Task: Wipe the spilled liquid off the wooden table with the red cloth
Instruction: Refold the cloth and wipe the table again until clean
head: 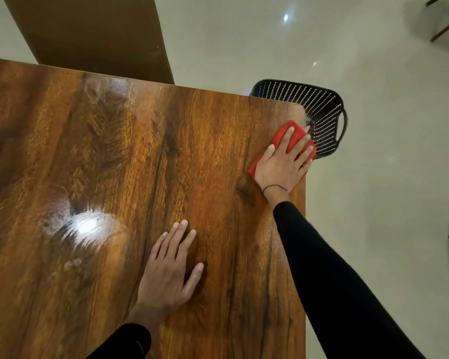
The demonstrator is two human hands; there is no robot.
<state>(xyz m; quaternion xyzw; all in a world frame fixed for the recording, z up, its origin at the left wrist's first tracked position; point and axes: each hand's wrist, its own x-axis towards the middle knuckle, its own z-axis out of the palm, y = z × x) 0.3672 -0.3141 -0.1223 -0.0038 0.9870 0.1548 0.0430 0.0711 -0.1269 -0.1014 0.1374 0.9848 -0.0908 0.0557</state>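
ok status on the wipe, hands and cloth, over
Right hand flat on red cloth at table's far right corner. Left hand flat on bare wood. Nothing in the way.

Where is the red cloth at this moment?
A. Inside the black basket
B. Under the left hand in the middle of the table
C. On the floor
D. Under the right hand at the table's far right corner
D: the right hand lies flat on the red cloth at the far right corner of the wooden table, next to the black basket; the left hand rests bare on the wood.
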